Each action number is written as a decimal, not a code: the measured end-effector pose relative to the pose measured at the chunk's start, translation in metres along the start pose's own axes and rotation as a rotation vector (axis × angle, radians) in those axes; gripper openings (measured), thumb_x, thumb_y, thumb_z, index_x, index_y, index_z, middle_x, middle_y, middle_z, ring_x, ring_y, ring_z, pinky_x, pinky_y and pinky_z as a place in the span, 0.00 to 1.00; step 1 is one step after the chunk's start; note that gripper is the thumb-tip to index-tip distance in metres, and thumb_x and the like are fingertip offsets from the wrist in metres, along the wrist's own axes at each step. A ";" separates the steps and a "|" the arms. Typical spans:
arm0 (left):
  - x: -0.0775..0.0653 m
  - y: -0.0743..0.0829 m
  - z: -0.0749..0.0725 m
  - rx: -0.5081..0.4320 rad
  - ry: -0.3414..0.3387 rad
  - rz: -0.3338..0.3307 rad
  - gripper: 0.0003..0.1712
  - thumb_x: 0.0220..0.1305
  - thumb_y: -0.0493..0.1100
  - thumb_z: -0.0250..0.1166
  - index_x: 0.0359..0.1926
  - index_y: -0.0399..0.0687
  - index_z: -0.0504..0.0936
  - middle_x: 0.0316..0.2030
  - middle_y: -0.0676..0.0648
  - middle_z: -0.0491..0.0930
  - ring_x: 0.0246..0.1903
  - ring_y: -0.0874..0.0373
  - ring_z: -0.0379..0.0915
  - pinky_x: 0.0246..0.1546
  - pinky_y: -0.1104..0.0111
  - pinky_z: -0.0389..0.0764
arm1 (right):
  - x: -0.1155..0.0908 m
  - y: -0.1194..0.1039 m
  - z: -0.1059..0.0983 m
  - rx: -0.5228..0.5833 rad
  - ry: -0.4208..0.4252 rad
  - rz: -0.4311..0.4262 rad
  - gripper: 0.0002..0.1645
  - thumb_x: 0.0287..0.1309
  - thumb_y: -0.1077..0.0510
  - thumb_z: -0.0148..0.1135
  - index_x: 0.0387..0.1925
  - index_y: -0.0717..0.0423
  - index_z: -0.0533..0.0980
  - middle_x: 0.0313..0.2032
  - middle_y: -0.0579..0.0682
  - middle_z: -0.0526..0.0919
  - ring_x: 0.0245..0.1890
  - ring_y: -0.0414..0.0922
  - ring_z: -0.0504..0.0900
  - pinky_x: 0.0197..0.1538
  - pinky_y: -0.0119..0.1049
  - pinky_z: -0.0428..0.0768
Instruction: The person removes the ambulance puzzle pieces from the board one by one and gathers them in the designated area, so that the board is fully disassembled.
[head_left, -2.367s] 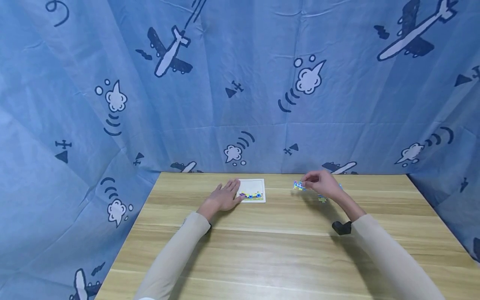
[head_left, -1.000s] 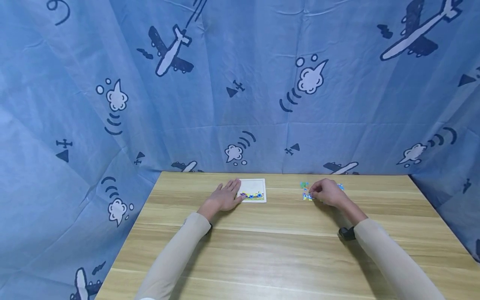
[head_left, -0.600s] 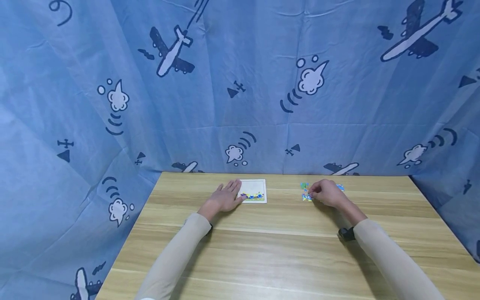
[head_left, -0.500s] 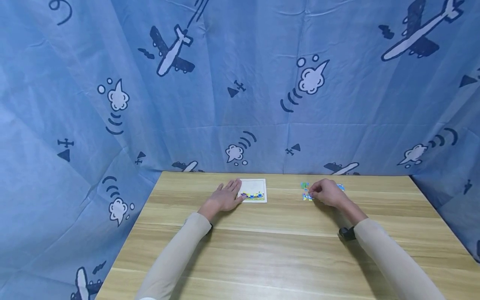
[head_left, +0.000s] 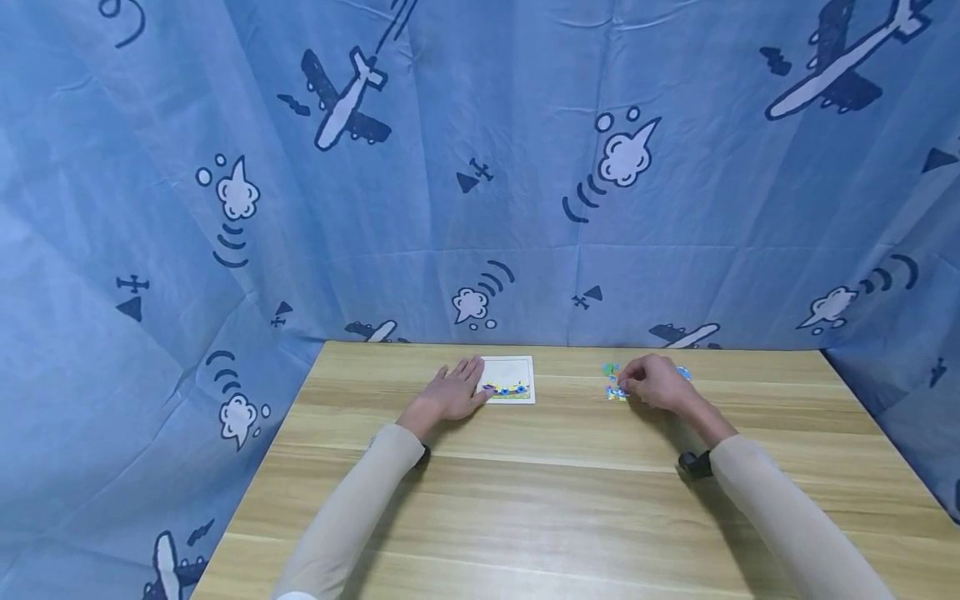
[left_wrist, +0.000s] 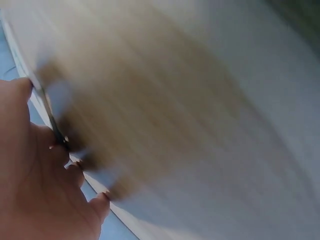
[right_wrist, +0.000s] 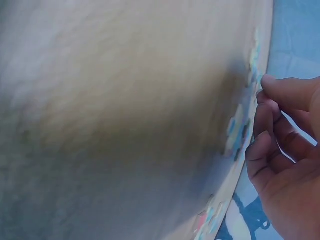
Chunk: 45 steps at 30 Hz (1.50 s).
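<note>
My left hand point(head_left: 452, 392) lies on the left side of a white puzzle tray point(head_left: 506, 367), fingers straight and thumb across its lower corner. A colourful strip of joined puzzle pieces point(head_left: 512, 391) fills the tray's bottom edge; the upper part is bare white. To the right, my right hand point(head_left: 653, 383) pinches a blue, white and yellow puzzle piece point(head_left: 617, 393) between thumb and fingertips, low over the table. In the right wrist view, the thumb point(right_wrist: 290, 90) meets the fingertips, with colourful pieces around them. Some pieces are hidden beneath this hand.
A green puzzle piece point(head_left: 611, 368) lies just behind the pinched one, and a blue piece point(head_left: 683, 372) lies beyond the right hand. Behind the wooden table point(head_left: 525, 517) hangs a blue curtain point(head_left: 510, 167) printed with planes, close along its far edge.
The right hand has moved slightly right and nearer with the puzzle piece, uncovering the green piece, then stayed nearly still. The left hand has stayed on the tray.
</note>
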<state>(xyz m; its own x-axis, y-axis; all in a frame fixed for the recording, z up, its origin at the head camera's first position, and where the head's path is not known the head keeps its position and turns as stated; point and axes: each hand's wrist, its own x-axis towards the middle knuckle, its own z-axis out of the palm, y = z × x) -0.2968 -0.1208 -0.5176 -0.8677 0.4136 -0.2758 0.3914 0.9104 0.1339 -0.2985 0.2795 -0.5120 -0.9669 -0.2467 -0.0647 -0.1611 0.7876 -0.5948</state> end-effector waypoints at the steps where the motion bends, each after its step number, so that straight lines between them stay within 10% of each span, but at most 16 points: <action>1: 0.000 0.001 -0.001 -0.006 0.001 0.003 0.44 0.83 0.67 0.35 0.86 0.47 0.41 0.87 0.48 0.37 0.86 0.48 0.36 0.86 0.46 0.44 | 0.000 -0.001 -0.001 0.008 0.001 0.004 0.08 0.69 0.63 0.63 0.38 0.61 0.86 0.32 0.53 0.87 0.25 0.41 0.78 0.26 0.33 0.78; 45: -0.034 0.040 0.012 0.147 0.034 0.280 0.44 0.83 0.67 0.36 0.85 0.43 0.49 0.85 0.45 0.47 0.85 0.51 0.43 0.85 0.52 0.55 | 0.049 -0.116 0.071 -0.026 -0.105 -0.258 0.19 0.58 0.60 0.75 0.49 0.66 0.85 0.43 0.58 0.90 0.40 0.46 0.86 0.50 0.45 0.87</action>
<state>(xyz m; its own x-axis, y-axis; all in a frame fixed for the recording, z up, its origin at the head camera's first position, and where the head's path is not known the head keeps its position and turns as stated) -0.2479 -0.0987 -0.5144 -0.7288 0.6500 -0.2152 0.6543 0.7538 0.0608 -0.3134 0.1361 -0.5029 -0.8675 -0.4974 0.0028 -0.4061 0.7050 -0.5814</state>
